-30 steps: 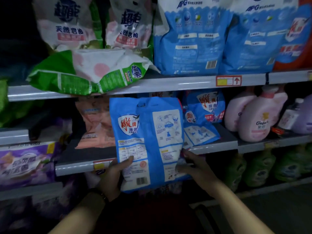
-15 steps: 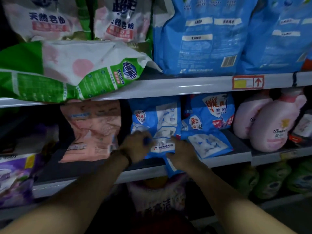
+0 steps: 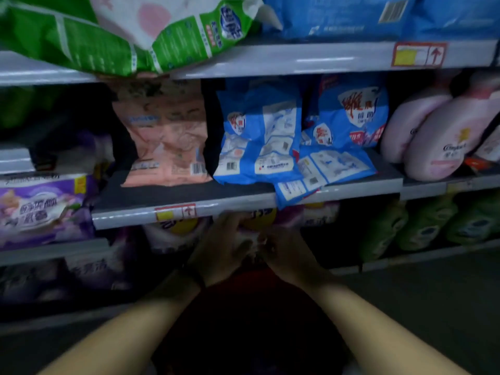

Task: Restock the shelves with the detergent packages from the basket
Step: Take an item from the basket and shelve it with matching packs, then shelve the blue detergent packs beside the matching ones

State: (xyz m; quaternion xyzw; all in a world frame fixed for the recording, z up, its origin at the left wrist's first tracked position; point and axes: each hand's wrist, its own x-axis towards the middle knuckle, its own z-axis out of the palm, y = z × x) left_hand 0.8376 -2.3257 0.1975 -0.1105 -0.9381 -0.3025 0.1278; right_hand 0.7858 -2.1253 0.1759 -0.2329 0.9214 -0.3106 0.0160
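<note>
1. Blue detergent bag (image 3: 257, 142) stands upright on the middle shelf (image 3: 167, 197), with its base near the shelf's front lip.
2. Same shelf, left part: a pink bag (image 3: 165, 142), upright. Right part: a flat blue bag (image 3: 324, 171) whose corner overhangs the shelf's lip.
3. Left hand (image 3: 224, 244) and right hand (image 3: 286, 255) are close together just below the shelf's front lip, apart from the blue detergent bag.
4. Grip of either hand: the view is dim and blurred, so I cannot tell whether the fingers are apart, together or clamped on anything.
</note>
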